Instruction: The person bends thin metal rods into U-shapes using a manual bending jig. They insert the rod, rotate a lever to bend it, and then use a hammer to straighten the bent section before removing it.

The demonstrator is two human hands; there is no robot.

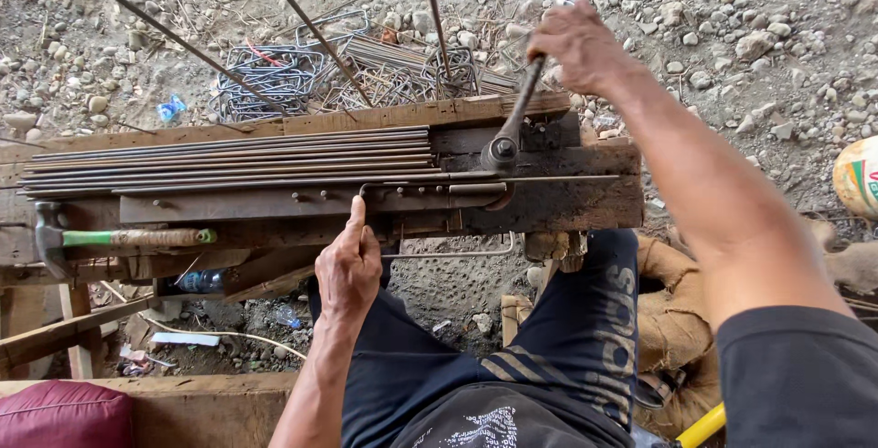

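Note:
My right hand [574, 44] grips the long metal bending lever [519, 112], which pivots on the dark wooden bench [567, 197]. My left hand [347, 265] holds a thin steel rod [439, 253] that is bent into a partial rectangle at the bench's front edge, thumb pointing up along it. A bundle of straight steel rods [229, 160] lies along the bench to the left of the lever's pivot.
A hammer with a green and tan handle [119, 239] rests on the bench's left end. A pile of bent wire stirrups [302, 73] lies on the gravel behind the bench. Long rods [192, 48] lean upward from there. A maroon cushion [55, 414] sits at bottom left.

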